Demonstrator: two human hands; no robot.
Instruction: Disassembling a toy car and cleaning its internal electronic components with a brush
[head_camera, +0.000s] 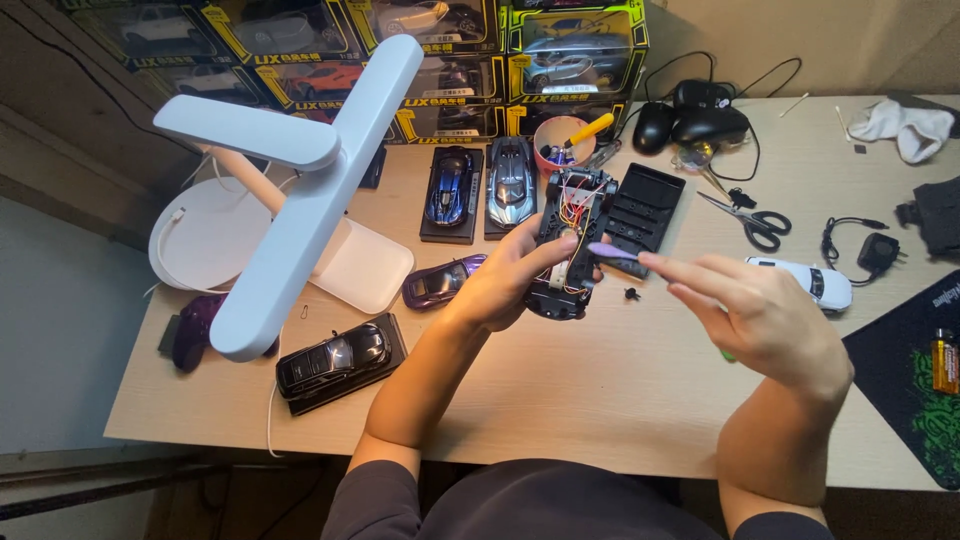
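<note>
My left hand (505, 280) holds an opened black toy car chassis (570, 235) above the desk, its coloured wires and inner parts facing up. My right hand (760, 315) pinches a small purple piece (612, 251) at its fingertips, right against the chassis; a bit of green shows under that hand. A flat black base plate (642, 205) lies just behind the chassis. A tiny black part (631, 294) rests on the desk beneath the purple piece.
Model cars stand around: a purple one (440, 281), a black one on a base (340, 360), two blue ones (480, 185), a white one (812, 282). A white desk lamp (300, 190) looms left. Scissors (752, 218), computer mice (695, 122), a pink cup (560, 140) and boxed cars (400, 50) sit behind.
</note>
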